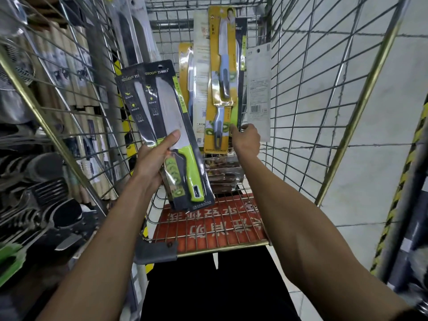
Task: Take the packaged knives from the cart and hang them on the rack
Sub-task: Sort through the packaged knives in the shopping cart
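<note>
- Left hand (154, 158): clamped on black-carded knife packs (166, 126), thumb across the blade, green handle toward 5 o'clock.
- Right hand (246, 140): fingers pinching lower edge of yellow knife packs (220, 112), upright inside wire cart (301, 112).
- Rack (34, 112): at 9 o'clock.

The cart (324, 126) is shiny metal wire with brassy rails. The knife packs (166, 126) are glossy clear plastic over printed card. At lower centre, a red printed sheet (208, 223) looks matt.
</note>
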